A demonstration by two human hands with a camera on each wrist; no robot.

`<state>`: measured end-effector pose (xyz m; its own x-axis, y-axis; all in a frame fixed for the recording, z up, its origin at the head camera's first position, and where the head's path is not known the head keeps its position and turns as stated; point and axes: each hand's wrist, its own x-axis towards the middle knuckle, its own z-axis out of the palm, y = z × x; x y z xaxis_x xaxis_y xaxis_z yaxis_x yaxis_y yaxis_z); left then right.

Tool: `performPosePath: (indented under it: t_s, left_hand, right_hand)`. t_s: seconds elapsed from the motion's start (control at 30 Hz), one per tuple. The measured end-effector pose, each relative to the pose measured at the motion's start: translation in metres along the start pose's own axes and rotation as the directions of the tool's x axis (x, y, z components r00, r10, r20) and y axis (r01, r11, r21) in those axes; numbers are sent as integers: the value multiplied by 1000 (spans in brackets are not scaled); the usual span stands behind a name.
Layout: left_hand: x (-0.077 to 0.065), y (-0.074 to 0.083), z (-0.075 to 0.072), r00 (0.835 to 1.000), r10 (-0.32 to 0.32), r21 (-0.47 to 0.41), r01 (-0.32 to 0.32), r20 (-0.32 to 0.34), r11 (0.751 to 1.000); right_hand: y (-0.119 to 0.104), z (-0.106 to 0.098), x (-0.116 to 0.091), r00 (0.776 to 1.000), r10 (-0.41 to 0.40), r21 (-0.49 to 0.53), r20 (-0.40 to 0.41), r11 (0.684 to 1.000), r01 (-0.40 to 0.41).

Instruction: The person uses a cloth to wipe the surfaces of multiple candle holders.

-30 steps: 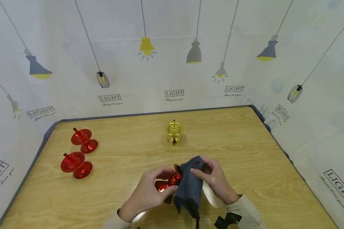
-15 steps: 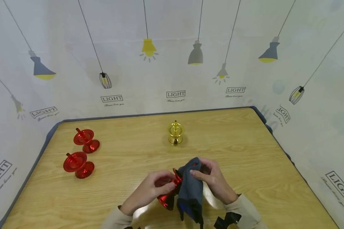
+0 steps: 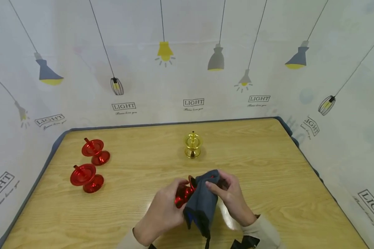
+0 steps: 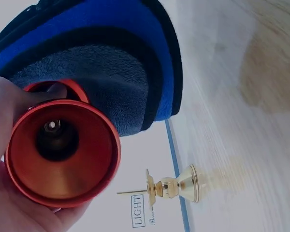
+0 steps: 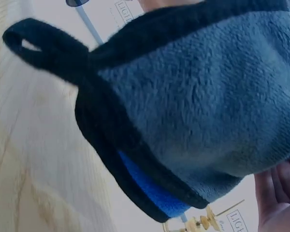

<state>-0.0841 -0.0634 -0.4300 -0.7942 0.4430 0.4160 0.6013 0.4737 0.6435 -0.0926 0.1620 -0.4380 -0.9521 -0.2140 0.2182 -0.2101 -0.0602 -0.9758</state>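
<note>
My left hand (image 3: 166,207) grips a red metallic candle holder (image 3: 182,196) by its base and stem, lying tilted over the near middle of the table. In the left wrist view, the hollow underside of its base (image 4: 63,179) faces the camera, with a small nut inside. A grey-blue cleaning cloth (image 3: 202,197) with black edging and a bright blue reverse drapes over the holder's dish end and hides most of it. My right hand (image 3: 233,195) pinches the cloth around that end, thumb in front; a bit of red shows between cloth and fingers. A loop hangs from the cloth's corner.
Two red candle holders, a farther one (image 3: 96,152) and a nearer one (image 3: 87,178), stand at the left of the wooden table (image 3: 137,152). One gold candle holder (image 3: 192,145) stands at the back middle. A lamp-printed white backdrop (image 3: 149,79) surrounds the table's back and sides.
My left hand has turned the candle holder: its base dipped toward me half a second ago and is now raised again, more covered by the hand. The right hand stays on the cloth.
</note>
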Motion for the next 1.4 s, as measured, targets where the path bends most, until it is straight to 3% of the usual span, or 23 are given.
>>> performPosePath:
  t_s: [0.1, 0.2, 0.27, 0.33, 0.43, 0.47, 0.5, 0.57, 0.6, 0.67, 0.77, 0.87, 0.97, 1.03, 1.13, 1.23, 1.33, 1.4]
  left_hand:
    - [1, 0, -2, 1000, -20, -39, 21, 22, 999]
    - [4, -1, -8, 983, -78, -163, 106, 165, 981]
    - [6, -5, -11, 949, -116, -269, 198, 293, 943]
    - [8, -10, -14, 902, -134, -358, 294, 409, 886]
    - [10, -20, -15, 849, -110, -456, 382, 517, 804]
    - [11, -21, -15, 841, -105, -460, 390, 530, 798]
    - [10, -21, -15, 840, -107, -456, 391, 532, 799]
    - [9, -19, -15, 853, -119, -422, 367, 508, 829]
    - [7, -17, -14, 868, -129, -393, 344, 479, 853]
    - [4, -11, -12, 915, -123, -343, 266, 385, 901]
    - [-1, -4, -7, 978, -56, -245, 106, 202, 964]
    - [-3, 0, -1, 999, -1, -124, 7, 53, 992]
    - [-3, 0, 3, 1000, -4, -82, 5, 12, 997]
    - [-1, -1, 2, 999, -25, -121, 28, 31, 992]
    - [2, -4, -1, 990, -71, -234, 99, 125, 967]
    - [3, -10, -5, 954, -123, -367, 221, 272, 904]
    - [0, -16, -10, 925, -92, -429, 257, 369, 866]
    - [-3, -19, -13, 925, -55, -452, 235, 376, 860]
  right_hand:
    - [-2, -1, -1, 999, -35, -3, 25, 999, 36]
    - [-2, -5, -3, 996, -62, -3, 62, 998, 62]
    - [-3, -7, -4, 994, -67, 2, 89, 998, 67]
    - [-2, -9, -5, 992, -62, 4, 108, 998, 62]
    - [-1, -10, -5, 991, -48, 11, 126, 999, 47]
    - [-1, -9, -6, 991, -36, 11, 126, 999, 35]
    - [-1, -9, -5, 992, -29, 14, 125, 1000, 28]
    - [0, -8, -5, 993, -14, 13, 114, 1000, 12]
    - [0, -8, -5, 995, -6, 11, 103, 1000, 5]
    - [0, -7, -6, 997, 5, 12, 77, 1000, -6]
    - [1, -5, -6, 999, 9, 16, 35, 1000, -10]
    - [0, -2, -7, 1000, 12, 10, -2, 1000, -12]
    - [0, -1, -7, 1000, 21, -9, -23, 1000, -21]
    - [1, -2, -7, 999, 29, -21, -21, 999, -29]
    - [1, -6, -8, 999, 37, -12, 16, 999, -37]
    - [2, -9, -9, 996, 13, 20, 86, 1000, -15]
    - [1, -12, -10, 988, -12, 55, 156, 998, 3]
    - [1, -13, -10, 982, -29, 71, 186, 997, 16]
